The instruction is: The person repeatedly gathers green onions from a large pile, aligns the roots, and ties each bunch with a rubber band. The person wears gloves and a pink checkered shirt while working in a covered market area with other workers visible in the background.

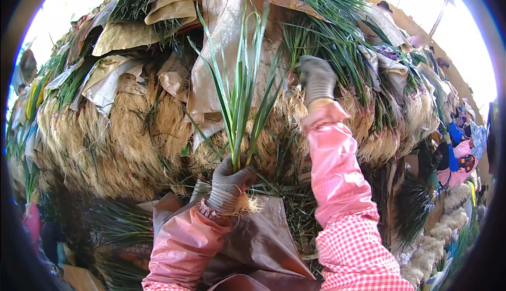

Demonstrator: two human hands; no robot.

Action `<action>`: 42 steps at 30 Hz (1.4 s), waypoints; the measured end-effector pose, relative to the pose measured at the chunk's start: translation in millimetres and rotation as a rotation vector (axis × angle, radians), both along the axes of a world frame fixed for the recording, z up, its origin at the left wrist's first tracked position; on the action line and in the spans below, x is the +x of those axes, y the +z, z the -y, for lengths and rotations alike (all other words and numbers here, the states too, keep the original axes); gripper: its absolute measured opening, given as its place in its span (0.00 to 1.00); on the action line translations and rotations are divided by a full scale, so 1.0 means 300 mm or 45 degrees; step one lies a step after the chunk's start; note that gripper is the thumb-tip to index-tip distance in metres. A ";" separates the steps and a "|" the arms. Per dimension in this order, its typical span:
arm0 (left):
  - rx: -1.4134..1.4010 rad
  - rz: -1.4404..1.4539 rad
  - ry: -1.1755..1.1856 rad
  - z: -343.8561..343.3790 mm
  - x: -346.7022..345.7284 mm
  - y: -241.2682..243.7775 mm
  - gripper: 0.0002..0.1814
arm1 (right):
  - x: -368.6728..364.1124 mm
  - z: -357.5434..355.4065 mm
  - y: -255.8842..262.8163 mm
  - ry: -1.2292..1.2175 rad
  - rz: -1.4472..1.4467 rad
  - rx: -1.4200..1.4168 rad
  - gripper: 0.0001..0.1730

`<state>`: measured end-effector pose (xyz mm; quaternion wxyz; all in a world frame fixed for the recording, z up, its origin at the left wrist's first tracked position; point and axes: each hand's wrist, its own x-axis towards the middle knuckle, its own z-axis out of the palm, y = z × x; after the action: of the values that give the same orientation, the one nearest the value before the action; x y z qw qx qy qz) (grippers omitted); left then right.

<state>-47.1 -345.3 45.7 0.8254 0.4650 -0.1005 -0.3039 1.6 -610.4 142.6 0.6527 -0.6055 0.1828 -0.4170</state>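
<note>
My left hand [230, 182], in a grey work glove, is closed around the lower stalks of a small bunch of spring onions [238, 121]. Their green leaves point up and away from me. Pale roots [250, 204] hang out below the fist. Farther off to the right, my right hand [317, 75], gloved alike and blurred, reaches to the heap at the border between green leaves [316, 40] and root ends [290, 105]. Its fingers are largely hidden, so whether it grips a stalk is unclear.
A long bank of spring onions with straw-coloured roots [134, 133] spans the view, partly covered by sacking [221, 53]. A brown apron [261, 243] covers my lap. Loose bundles [118, 220] lie at lower left. Other people [460, 152] are at the far right.
</note>
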 end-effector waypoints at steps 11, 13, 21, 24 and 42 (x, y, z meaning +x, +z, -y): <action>-0.192 0.147 0.301 -0.064 0.167 0.073 0.06 | -0.042 -0.155 -0.163 -0.154 -0.431 -0.756 0.30; -0.351 0.023 0.145 -0.022 0.180 0.059 0.07 | -0.045 -0.147 -0.116 -0.296 -0.932 -0.826 0.27; -0.354 0.152 -0.180 0.086 0.186 -0.001 0.08 | -0.315 0.219 -0.224 0.010 0.158 0.547 0.07; -0.299 -0.030 -0.121 0.132 0.156 0.013 0.07 | -0.362 -0.043 -0.145 0.202 -0.167 0.123 0.10; -0.253 0.021 -0.015 0.128 0.163 0.028 0.10 | -0.477 -0.077 -0.265 0.090 -0.680 -0.650 0.18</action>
<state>1.8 -383.7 54.1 0.8648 0.3829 -0.1397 -0.2932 -141.5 -587.4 62.9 0.4240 -0.8422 0.2158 -0.2538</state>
